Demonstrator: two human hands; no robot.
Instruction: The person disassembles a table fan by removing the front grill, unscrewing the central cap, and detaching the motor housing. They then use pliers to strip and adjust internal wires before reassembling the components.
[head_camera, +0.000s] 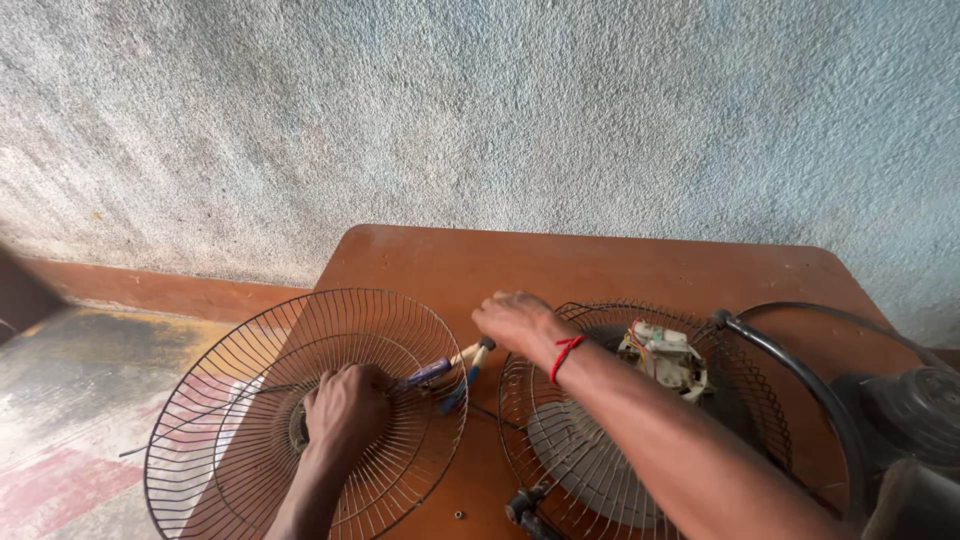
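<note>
In the head view, the left hand (345, 408) is clenched around the hub of a wire fan guard (300, 410). The right hand (515, 320) grasps the handles of pliers (450, 375) lying between both hands. Under the right forearm lies a second guard (640, 420) with a fan motor (668, 357).

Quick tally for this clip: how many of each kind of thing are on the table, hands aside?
Wire fan guards: 2 (left one, right one)
Fan motor with wires: 1
Hand tools with handles: 2 (purple, blue)
Black ring: 1
Small loose nut: 1
Total: 7
</note>
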